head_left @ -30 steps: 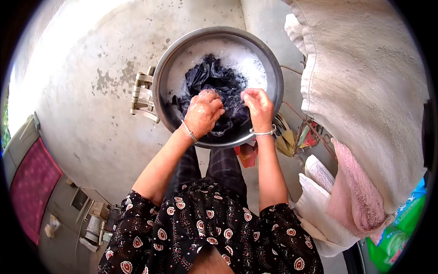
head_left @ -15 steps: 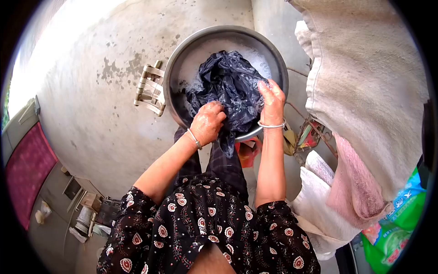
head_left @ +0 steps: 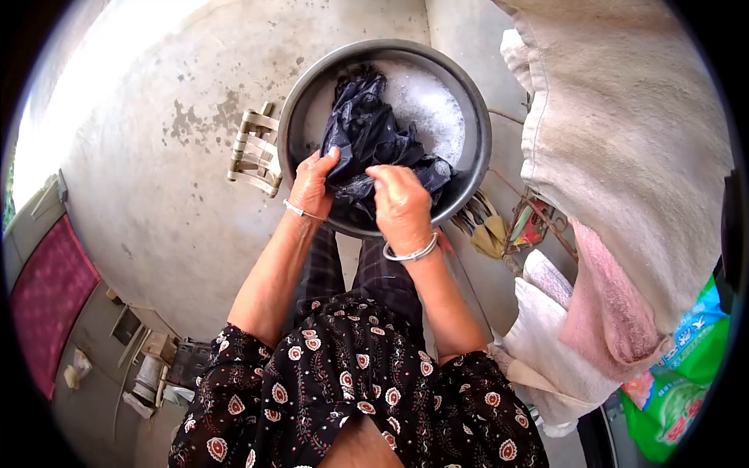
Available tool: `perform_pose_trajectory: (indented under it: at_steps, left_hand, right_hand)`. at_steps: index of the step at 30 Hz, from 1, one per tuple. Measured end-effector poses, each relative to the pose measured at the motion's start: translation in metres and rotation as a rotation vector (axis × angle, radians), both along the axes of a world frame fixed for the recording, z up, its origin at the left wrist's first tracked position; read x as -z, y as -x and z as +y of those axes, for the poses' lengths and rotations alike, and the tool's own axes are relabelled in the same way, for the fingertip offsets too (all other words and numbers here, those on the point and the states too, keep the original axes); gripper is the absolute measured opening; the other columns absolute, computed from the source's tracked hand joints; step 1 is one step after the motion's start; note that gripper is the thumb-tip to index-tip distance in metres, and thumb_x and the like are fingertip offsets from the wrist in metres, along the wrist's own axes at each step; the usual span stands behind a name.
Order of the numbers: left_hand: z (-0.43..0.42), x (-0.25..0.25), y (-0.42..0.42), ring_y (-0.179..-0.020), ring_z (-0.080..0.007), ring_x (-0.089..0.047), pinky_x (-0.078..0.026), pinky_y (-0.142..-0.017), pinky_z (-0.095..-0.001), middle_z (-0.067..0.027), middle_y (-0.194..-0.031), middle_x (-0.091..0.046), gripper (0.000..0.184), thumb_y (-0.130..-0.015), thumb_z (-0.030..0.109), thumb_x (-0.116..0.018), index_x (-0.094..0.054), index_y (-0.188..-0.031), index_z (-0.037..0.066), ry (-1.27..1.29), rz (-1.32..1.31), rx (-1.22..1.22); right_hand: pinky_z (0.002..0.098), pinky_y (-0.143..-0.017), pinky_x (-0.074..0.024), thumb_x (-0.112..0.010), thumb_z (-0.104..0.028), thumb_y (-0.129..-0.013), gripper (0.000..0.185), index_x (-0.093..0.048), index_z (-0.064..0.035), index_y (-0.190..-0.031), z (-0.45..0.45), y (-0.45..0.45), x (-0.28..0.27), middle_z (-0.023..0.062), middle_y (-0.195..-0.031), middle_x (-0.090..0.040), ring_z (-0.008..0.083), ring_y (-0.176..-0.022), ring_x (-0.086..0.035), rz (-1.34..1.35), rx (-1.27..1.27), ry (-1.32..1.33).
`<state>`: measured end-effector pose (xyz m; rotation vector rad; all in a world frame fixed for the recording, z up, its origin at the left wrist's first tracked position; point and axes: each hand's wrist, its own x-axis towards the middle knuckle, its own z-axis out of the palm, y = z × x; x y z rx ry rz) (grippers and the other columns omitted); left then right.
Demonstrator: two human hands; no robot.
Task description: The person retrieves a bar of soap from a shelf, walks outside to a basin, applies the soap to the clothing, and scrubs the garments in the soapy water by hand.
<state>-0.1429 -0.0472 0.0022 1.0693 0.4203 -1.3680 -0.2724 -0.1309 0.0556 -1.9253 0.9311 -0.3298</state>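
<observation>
A wet, dark navy garment (head_left: 363, 129) lies bunched in a large metal basin (head_left: 476, 101) of sudsy water. Its exact kind cannot be made out among the folds. At the basin's near left rim, my left hand (head_left: 310, 186) is closed on the cloth, thumb on top. My right hand (head_left: 403, 207), a bracelet at its wrist, is closed on the cloth at the near side, its fingertips partly hidden. White foam (head_left: 429, 105) shows on the water right of the garment.
A small woven-strap stool (head_left: 256, 148) stands left of the basin on the concrete floor. To the right hang a beige cloth (head_left: 624, 140) and a pink towel (head_left: 608, 312). A green bag (head_left: 679, 405) sits at lower right.
My right hand has moved left from the basin's right side to its near middle. My left hand has shifted left and slightly up. The garment has moved left, uncovering foam on the right.
</observation>
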Motion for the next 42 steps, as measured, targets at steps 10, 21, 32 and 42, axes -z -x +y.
perform_pose_trajectory:
  at_steps: [10, 21, 32, 42]
  left_hand:
    - [0.011, -0.004, -0.017, -0.099, -0.0241, -0.059, -0.046, -0.089, -0.0381, -0.011, -0.11, -0.061, 0.039, -0.087, 0.027, -0.055, -0.054, -0.115, 0.0, 0.095, 0.177, -0.061]
    - [0.031, 0.013, -0.033, -0.098, -0.0305, -0.059, -0.05, -0.081, -0.0479, -0.0167, -0.109, -0.06, 0.03, -0.089, 0.016, -0.043, -0.056, -0.109, -0.002, 0.09, 0.169, -0.085]
    - [0.03, 0.009, -0.03, -0.118, -0.0294, -0.046, -0.035, -0.099, -0.0511, -0.0117, -0.127, -0.049, 0.048, -0.087, 0.036, -0.055, -0.045, -0.126, 0.009, 0.18, 0.24, -0.302]
    - [0.031, 0.004, -0.019, -0.1, -0.0256, -0.059, -0.046, -0.088, -0.0441, -0.0127, -0.107, -0.062, 0.032, -0.078, 0.008, -0.061, -0.056, -0.109, 0.0, 0.072, 0.081, -0.077]
  right_hand:
    - [0.0328, -0.081, -0.0453, -0.056, 0.005, -0.071, 0.032, -0.061, -0.0091, -0.099, -0.075, 0.03, 0.106, 0.0112, -0.097, -0.062, 0.0297, -0.086, -0.058, 0.162, -0.156, -0.127]
    - [0.0287, -0.076, -0.0438, -0.054, 0.002, -0.079, 0.006, -0.056, 0.0005, -0.084, -0.055, 0.022, -0.049, 0.009, -0.082, -0.059, 0.0207, -0.079, -0.055, -0.318, 0.209, -0.008]
    - [0.0361, -0.066, -0.0463, -0.058, -0.004, -0.08, 0.006, -0.057, 0.0004, -0.084, -0.01, 0.033, 0.006, 0.0142, -0.079, -0.06, 0.0301, -0.074, -0.057, 0.132, 0.191, 0.029]
    - [0.0412, -0.066, -0.0472, -0.066, -0.024, -0.075, 0.025, -0.061, 0.0007, -0.08, -0.056, 0.003, 0.061, 0.0212, -0.074, -0.062, 0.0354, -0.068, -0.061, 0.498, 0.237, -0.097]
